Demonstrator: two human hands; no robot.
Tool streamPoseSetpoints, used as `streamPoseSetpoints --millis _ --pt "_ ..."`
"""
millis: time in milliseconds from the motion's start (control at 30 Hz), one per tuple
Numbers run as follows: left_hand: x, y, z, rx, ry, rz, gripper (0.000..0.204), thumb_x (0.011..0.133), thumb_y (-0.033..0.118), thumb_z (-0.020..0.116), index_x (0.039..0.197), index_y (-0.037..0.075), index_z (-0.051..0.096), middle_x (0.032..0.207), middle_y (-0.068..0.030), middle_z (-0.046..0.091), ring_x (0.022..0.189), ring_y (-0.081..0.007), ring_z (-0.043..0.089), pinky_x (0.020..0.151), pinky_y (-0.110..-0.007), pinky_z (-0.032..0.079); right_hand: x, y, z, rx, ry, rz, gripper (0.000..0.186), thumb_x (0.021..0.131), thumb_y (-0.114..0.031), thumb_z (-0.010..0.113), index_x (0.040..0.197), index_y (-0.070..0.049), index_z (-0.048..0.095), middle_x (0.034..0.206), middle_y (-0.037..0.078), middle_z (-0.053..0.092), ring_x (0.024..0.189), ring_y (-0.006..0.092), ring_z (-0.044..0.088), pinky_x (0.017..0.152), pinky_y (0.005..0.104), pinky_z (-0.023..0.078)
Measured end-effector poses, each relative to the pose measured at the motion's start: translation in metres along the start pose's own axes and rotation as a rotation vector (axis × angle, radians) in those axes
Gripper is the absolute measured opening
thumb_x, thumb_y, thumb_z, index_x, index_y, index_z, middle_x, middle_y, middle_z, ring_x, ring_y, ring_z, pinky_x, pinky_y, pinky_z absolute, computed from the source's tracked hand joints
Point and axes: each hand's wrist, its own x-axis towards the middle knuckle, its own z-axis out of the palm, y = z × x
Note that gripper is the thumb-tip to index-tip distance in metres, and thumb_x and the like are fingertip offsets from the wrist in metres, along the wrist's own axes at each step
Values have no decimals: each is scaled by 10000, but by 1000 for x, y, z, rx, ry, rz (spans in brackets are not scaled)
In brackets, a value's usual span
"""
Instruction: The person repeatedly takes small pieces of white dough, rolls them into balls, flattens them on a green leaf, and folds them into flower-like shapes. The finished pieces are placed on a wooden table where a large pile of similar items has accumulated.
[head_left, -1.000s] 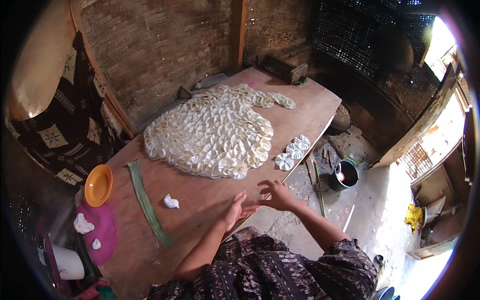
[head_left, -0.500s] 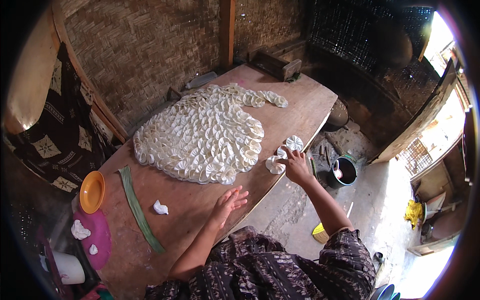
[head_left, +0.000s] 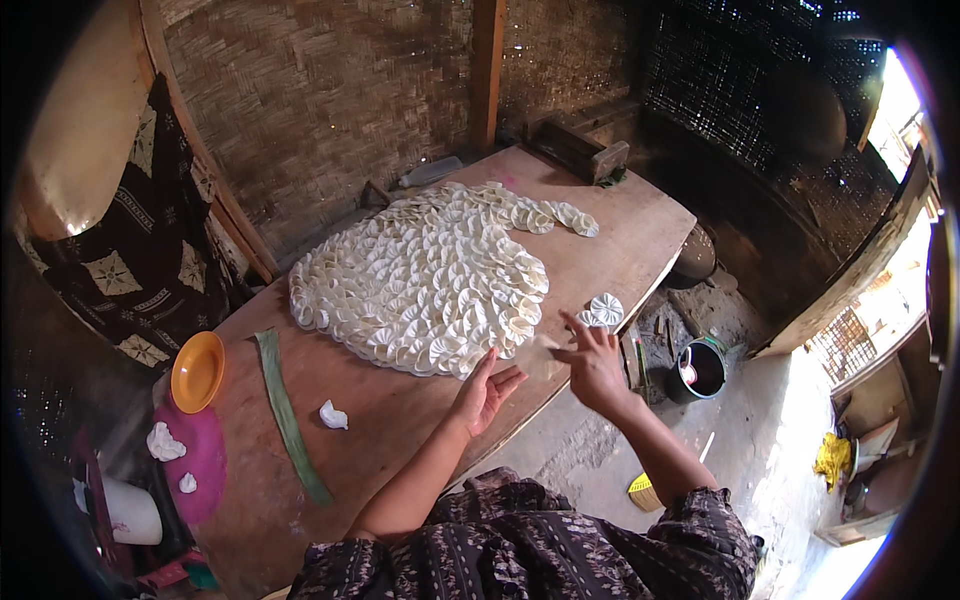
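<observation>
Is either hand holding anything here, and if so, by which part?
The right hand pinches a thin, pale round dough disc by its edge. The left hand is open, holding nothing.

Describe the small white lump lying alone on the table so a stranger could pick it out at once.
Start at the long wooden table and find the green leaf strip on its left part. Just right of that strip, on bare wood, lies the white dough lump. Unlike the flat overlapping discs spread beyond it, it is crumpled, lies alone, and neither hand touches it.
</observation>
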Motion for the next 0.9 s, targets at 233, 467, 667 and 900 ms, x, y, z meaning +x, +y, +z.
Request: streamPoseSetpoints --millis 233,467,667,900 --pt "-9 1 -6 77 101 -50 630 927 504 564 1301 10 444 1086 -172 659 989 -256 660 976 -369 475 -35 -39 47 -195 -141 -175 506 802 -30 528 1303 -82 572 1556 99 261 1143 298 453 932 383 392" --pt "-35 20 -18 -72 1 -119 561 930 416 615 1305 55 405 1126 -233 641 1033 -300 652 1010 -391 458 5 -9 58 766 -83 186 398 811 79 468 1094 -56 713 1405 109 496 1131 253 531 927 338 441" --pt "-32 20 -13 63 133 82 521 914 234 668 1362 114 429 1104 -71 618 978 -150 627 856 -299 516 6 -70 25 -7 20 -229 528 717 16 547 1141 -245 720 1480 102 393 1132 332 453 947 466 362" --pt "-39 26 -26 315 114 209 774 858 43 719 1473 113 254 1076 -75 649 955 -115 630 777 -241 517 15 -70 29 294 -166 -77 572 739 32 516 1176 -293 690 1429 103 430 1141 330 476 905 453 396"
